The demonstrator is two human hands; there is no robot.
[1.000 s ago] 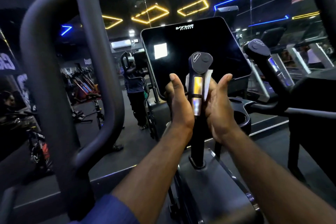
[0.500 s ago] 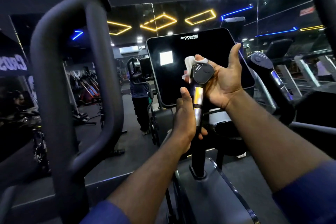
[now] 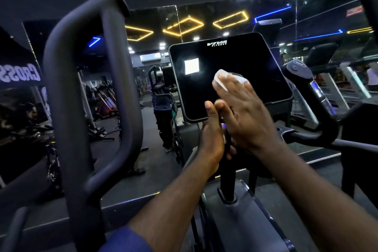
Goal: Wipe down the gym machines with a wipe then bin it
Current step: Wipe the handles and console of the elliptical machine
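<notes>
I stand at a black cardio machine with a dark console screen. My left hand grips the short upright handle in front of the screen, thumb pointing up. Above it, my right hand lies palm down with straight fingers, pressing a white wipe over the handle's top, which is hidden under the hand. The wipe sticks out past the fingertips, in front of the screen's lower middle.
A thick looped arm bar rises close at the left. A second short handle stands at the right, and a horizontal bar runs below it. A mirror wall ahead reflects a person and other machines.
My right hand turned from cupping the handle's head palm up to lying flat over it with the wipe. The left hand slid slightly lower on the post.
</notes>
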